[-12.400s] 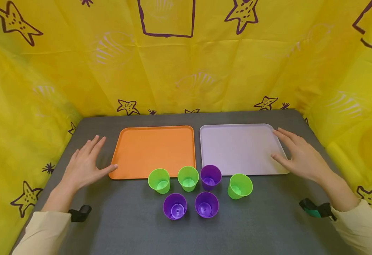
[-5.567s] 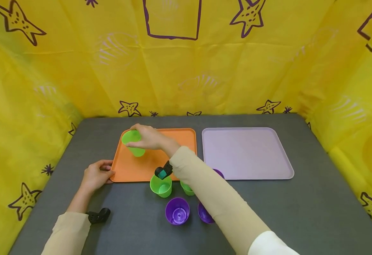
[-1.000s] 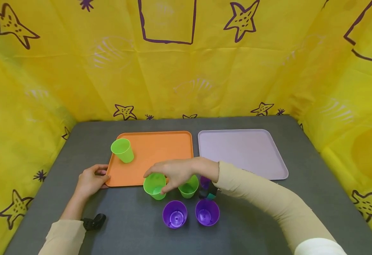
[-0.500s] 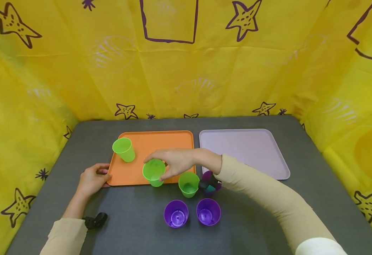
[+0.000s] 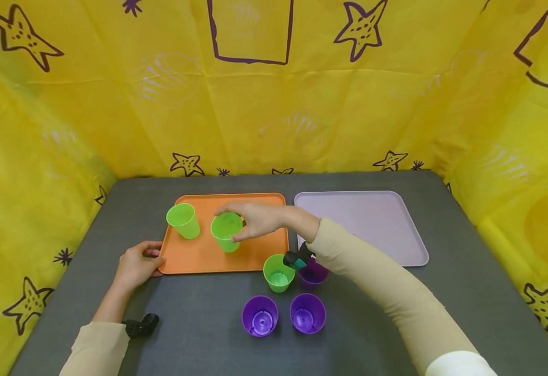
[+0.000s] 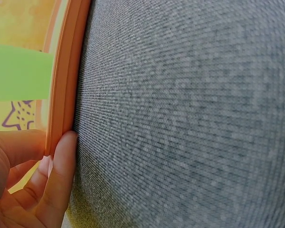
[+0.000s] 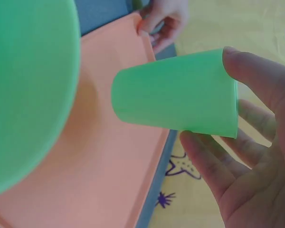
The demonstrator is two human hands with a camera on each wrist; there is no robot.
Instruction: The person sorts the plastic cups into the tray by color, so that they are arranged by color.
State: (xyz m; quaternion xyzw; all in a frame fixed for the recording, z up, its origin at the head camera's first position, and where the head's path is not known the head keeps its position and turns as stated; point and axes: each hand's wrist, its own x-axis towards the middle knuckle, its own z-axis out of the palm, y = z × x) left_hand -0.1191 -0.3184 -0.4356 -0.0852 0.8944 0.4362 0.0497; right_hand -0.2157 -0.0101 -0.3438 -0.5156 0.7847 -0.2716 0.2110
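My right hand (image 5: pixel 255 219) grips a green cup (image 5: pixel 226 232) near its rim, over the middle of the orange tray (image 5: pixel 259 256). In the right wrist view the thumb and fingers of that hand pinch the same cup (image 7: pixel 175 95) from opposite sides. Another green cup (image 5: pixel 183 222) stands on the tray's left part. My left hand (image 5: pixel 136 265) pinches the tray's near left corner; in the left wrist view its thumb and fingers clasp the orange rim (image 6: pixel 64 95). A third green cup (image 5: pixel 278 274) stands just in front of the tray, below my right wrist.
Three purple cups stand on the grey table: one cup (image 5: pixel 313 274) partly hidden by the wrist camera (image 5: pixel 296 259), and two others, a left one (image 5: pixel 260 316) and a right one (image 5: pixel 307 313), nearer me. A pale lilac tray (image 5: pixel 372 219) lies at right. Yellow patterned cloth (image 5: pixel 274 104) encloses the table.
My right hand has lifted the green cup from the tray's front edge and carried it away from me over the tray. My left hand has kept its grip on the corner.
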